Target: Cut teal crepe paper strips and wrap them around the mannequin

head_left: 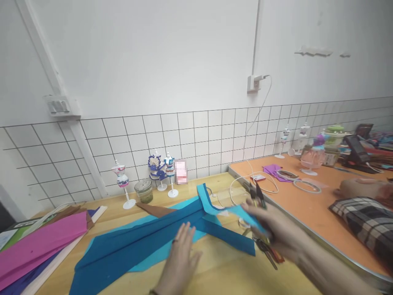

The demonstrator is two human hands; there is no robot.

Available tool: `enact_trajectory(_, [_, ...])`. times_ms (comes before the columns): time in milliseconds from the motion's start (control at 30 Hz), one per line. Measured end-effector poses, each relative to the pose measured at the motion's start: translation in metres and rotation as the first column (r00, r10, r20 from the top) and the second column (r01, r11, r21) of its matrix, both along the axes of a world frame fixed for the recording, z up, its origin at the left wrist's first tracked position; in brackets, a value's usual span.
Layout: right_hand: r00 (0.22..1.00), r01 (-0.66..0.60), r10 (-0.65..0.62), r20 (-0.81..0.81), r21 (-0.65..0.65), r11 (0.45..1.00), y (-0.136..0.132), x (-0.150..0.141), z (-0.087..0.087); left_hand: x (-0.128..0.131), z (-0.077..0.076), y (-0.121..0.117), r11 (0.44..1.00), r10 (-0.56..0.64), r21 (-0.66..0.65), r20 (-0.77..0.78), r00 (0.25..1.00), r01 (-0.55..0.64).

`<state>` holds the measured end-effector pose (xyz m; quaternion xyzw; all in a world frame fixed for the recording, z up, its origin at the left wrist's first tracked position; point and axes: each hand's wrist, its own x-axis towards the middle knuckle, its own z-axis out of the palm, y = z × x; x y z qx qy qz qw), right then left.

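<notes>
My left hand (181, 262) lies open, fingers stretched, at the near edge of a dark blue cloth piece (123, 246). Lighter blue cloth (153, 257) shows beneath it. My right hand (276, 227), smeared by motion, grips a loose light blue cloth strip (241, 214) that curves up from the far end of the cloth. Just beyond those fingers are dark pointed blades (259, 194); I cannot tell if the hand touches them. A flat dark blue strip (230, 237) lies between my hands. Below my right hand, metal hand tools (267, 250) are partly hidden.
Pink cloth (46, 246) is stacked at left. Small dress forms (123, 182) and a glass jar (144, 191) stand by the wall. On the adjoining orange table (331, 221) are purple cloth (278, 172), hoops (307, 186) and another person's checked sleeve (362, 225).
</notes>
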<state>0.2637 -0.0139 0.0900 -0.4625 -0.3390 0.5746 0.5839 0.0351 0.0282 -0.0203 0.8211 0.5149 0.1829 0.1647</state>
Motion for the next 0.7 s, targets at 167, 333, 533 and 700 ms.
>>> enact_trajectory(167, [0.998,-0.054,0.059,-0.024,0.154,0.987,0.084,0.013,0.083,-0.016,-0.006,0.078,0.987,0.160,0.044,-0.145,0.976,-0.155])
enact_trajectory(333, [0.999,-0.037,0.040,-0.006,0.280,0.959,0.141,0.030,0.149,-0.026,-0.001,0.105,0.991,0.119,0.089,-0.216,0.969,-0.102])
enact_trajectory(533, [0.995,-0.091,0.072,0.065,0.381,0.920,0.135,0.040,0.164,-0.037,0.003,0.119,0.997,-0.016,0.072,-0.247,0.969,0.034])
enact_trajectory(700, [0.977,-0.160,0.092,0.191,0.380,0.911,0.112,0.036,0.153,-0.045,0.011,0.115,0.990,-0.133,0.008,-0.221,0.966,0.138])
